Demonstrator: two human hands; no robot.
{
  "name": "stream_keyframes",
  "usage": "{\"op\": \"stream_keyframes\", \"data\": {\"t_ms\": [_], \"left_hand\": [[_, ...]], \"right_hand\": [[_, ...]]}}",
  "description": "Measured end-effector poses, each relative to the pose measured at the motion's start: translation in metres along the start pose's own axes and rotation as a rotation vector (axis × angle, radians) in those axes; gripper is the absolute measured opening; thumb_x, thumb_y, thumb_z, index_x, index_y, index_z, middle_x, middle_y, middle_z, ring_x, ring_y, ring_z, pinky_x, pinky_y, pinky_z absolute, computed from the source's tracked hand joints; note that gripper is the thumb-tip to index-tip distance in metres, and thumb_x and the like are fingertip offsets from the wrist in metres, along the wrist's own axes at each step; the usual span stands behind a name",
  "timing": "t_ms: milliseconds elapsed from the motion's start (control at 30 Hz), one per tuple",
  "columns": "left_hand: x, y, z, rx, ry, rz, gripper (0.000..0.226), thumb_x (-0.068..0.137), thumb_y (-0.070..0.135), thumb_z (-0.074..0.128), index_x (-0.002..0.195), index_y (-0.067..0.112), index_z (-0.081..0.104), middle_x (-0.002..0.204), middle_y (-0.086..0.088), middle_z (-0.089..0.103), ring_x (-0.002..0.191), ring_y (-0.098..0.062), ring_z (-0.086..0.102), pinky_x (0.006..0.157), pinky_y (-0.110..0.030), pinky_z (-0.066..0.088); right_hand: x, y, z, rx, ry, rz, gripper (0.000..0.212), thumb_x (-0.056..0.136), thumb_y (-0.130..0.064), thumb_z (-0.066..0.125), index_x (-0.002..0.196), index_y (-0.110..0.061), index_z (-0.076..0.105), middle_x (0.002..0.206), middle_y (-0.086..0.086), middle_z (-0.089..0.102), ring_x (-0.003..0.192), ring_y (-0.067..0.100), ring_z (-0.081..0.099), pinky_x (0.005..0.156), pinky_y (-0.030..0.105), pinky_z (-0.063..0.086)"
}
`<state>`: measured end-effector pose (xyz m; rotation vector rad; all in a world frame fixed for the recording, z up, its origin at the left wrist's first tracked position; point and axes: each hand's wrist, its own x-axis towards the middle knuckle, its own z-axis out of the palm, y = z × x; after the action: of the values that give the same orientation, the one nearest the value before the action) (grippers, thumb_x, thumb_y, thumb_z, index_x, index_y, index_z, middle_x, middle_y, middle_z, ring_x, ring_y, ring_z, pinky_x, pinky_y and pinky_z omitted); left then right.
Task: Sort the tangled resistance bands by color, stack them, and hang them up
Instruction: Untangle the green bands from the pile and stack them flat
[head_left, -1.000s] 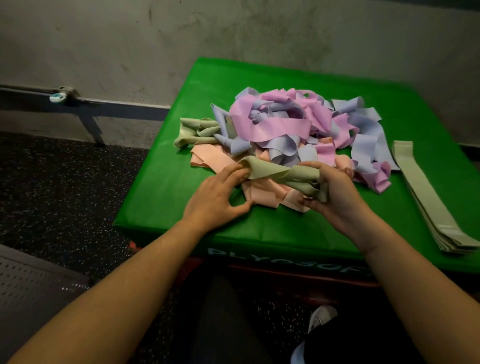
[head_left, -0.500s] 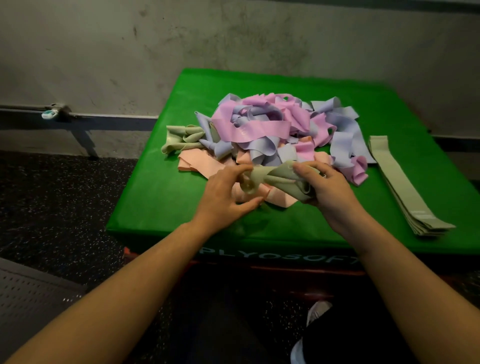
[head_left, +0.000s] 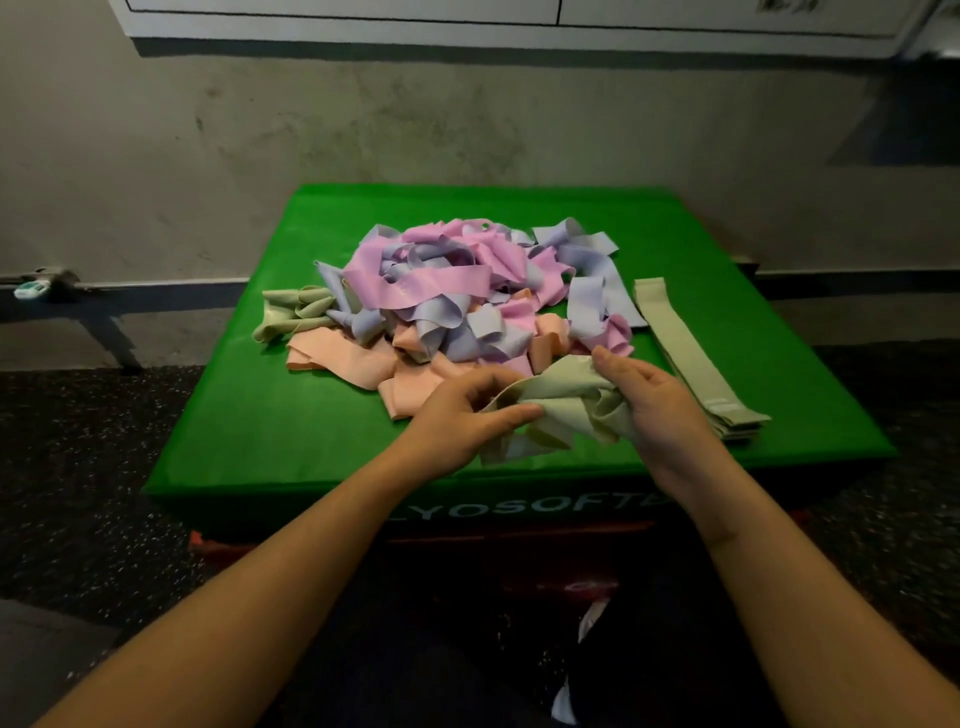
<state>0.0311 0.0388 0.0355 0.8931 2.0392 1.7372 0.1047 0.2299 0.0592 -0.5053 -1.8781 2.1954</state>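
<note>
A tangled heap of pink, lilac and peach resistance bands (head_left: 457, 291) lies in the middle of a green padded box (head_left: 291, 415). Both hands hold one twisted sage-green band (head_left: 566, 400) just in front of the heap. My left hand (head_left: 462, 415) pinches its left end between thumb and fingers. My right hand (head_left: 654, 405) grips its right part. A flat stack of sage-green bands (head_left: 685, 348) lies along the box's right side. More crumpled sage-green bands (head_left: 293, 312) sit at the heap's left edge.
The box stands against a grey wall (head_left: 467, 130) on dark speckled flooring (head_left: 78, 441). A rail with a small clip (head_left: 31, 288) runs along the wall at left. A shoe (head_left: 571, 696) shows below the box's front edge.
Both hands have drawn the sage-green band out of the heap toward the box's front edge, and it has loosened between them. The camera view has tilted up.
</note>
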Motion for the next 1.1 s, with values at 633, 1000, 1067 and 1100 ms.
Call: {"op": "stream_keyframes", "data": {"t_ms": [633,1000,1067,1100], "left_hand": [[-0.033,0.020,0.046,-0.384,0.249,-0.270,0.016,0.093,0.016,0.064,0.084,0.026,0.073,0.093,-0.006,0.070,0.076,-0.019,0.066,0.066,-0.029,0.056],[-0.023,0.052,0.057,-0.346,0.384,-0.139,0.008,0.094,0.009,0.063,0.094,0.016,0.065,0.082,-0.003,0.071,0.074,-0.017,0.064,0.064,-0.029,0.055],[-0.022,0.056,0.059,-0.323,0.373,-0.141,0.009,0.094,0.012,0.064,0.092,0.020,0.068,0.082,-0.001,0.072,0.074,-0.016,0.065,0.068,-0.030,0.054],[-0.022,0.057,0.060,-0.298,0.363,-0.135,0.010,0.093,0.015,0.066,0.091,0.023,0.070,0.085,-0.002,0.072,0.077,-0.019,0.064,0.071,-0.034,0.054]], "right_hand": [[-0.041,0.011,-0.066,0.022,0.052,-0.066,0.010,0.093,-0.015,0.065,0.100,-0.022,0.067,0.090,0.001,0.072,0.078,0.013,0.066,0.069,0.030,0.055],[-0.051,0.017,-0.051,-0.194,0.027,-0.127,0.036,0.098,-0.001,0.047,0.108,-0.029,0.066,0.120,-0.006,0.066,0.102,0.003,0.062,0.080,0.016,0.048],[-0.054,0.010,-0.047,-0.096,0.029,-0.181,0.027,0.098,-0.013,0.048,0.110,-0.028,0.067,0.122,-0.005,0.067,0.108,0.004,0.062,0.084,0.017,0.046],[-0.056,0.007,-0.045,-0.053,0.017,-0.222,0.024,0.095,-0.021,0.049,0.112,-0.026,0.066,0.122,-0.003,0.068,0.111,0.004,0.062,0.086,0.015,0.046]]}}
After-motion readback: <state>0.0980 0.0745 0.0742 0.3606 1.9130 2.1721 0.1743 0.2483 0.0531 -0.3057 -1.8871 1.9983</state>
